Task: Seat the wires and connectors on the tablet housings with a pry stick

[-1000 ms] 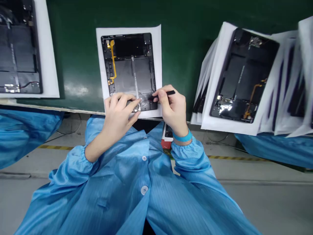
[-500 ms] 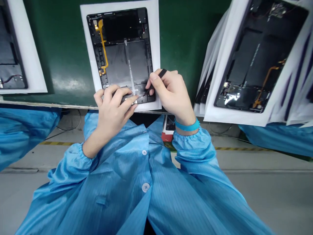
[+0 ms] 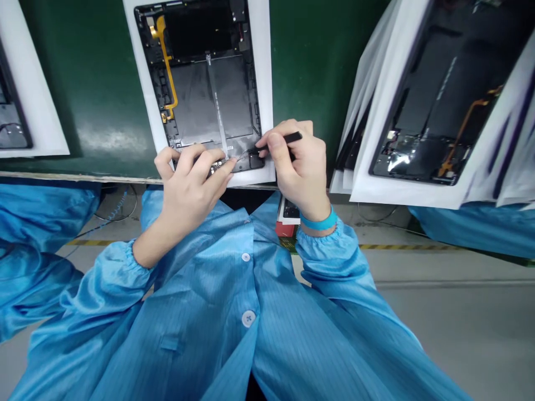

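An opened tablet (image 3: 196,100) lies on a white sheet (image 3: 262,67), its inside facing up. An orange flex cable (image 3: 170,78) runs down its left side, and a pale ribbon cable (image 3: 217,106) crosses the middle. My left hand (image 3: 190,181) is at the near edge, fingers bent and closed about a small circuit board (image 3: 215,166) that they partly cover. Between thumb and fingers, my right hand (image 3: 298,167) grips black tweezers (image 3: 288,137). Their tip points left, down at the tablet's near edge beside my left fingertips; what it touches is too small to tell.
The green table (image 3: 311,67) ends just in front of my body. On the right stands a row of white sheets bearing other opened tablets (image 3: 434,100). Another tablet (image 3: 12,131) on a sheet is at the left. Blue sleeves of other people (image 3: 42,211) show at both sides.
The tweezers have tipped over from steep to nearly level, and my right hand has turned with them. My left hand stays at the small circuit board. The whole view has shifted slightly.
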Demonstrator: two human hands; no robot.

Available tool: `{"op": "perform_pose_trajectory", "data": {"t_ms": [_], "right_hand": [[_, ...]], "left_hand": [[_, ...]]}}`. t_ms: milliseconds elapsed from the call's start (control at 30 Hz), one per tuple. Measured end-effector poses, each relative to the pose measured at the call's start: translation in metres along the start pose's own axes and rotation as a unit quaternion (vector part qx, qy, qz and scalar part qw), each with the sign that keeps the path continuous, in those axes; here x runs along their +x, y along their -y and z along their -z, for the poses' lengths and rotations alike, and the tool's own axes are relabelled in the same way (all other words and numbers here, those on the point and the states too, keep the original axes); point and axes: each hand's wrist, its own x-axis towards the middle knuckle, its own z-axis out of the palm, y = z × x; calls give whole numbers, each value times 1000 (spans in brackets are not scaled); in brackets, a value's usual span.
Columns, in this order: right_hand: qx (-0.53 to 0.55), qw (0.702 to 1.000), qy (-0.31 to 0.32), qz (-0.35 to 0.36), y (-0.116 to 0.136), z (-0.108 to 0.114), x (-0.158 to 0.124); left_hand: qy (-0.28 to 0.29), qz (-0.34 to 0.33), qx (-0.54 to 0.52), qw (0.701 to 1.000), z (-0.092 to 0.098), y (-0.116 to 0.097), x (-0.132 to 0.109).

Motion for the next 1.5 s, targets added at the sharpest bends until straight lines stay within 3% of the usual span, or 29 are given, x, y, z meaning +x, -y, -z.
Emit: {"op": "perform_pose_trajectory", "data": {"t_ms": [200,400,667,867,1033,1167,1500], "right_hand": [[2,998,-60,-20,-3,0,-3],[-21,999,9,25,-3,-2,1],[-113,993,14,34,-7,-1,7],[-116,993,25,25,-2,4,6],[-41,999,-7,-9,7,-3,2],[23,999,20,-15,9,-12,-3],[20,998,50,-29,9,-14,-4]], "left_hand": [[-9,-21,36,999,-2,1,-2],[17,8,3,1000,1,-2,-1],[32,-17,10,999,3,1,3],[89,-1,-47,995,16,5,16],[154,-37,-73,985,33,18,30],[212,-41,-85,973,44,26,43],[243,-72,-112,961,51,29,59]]}}
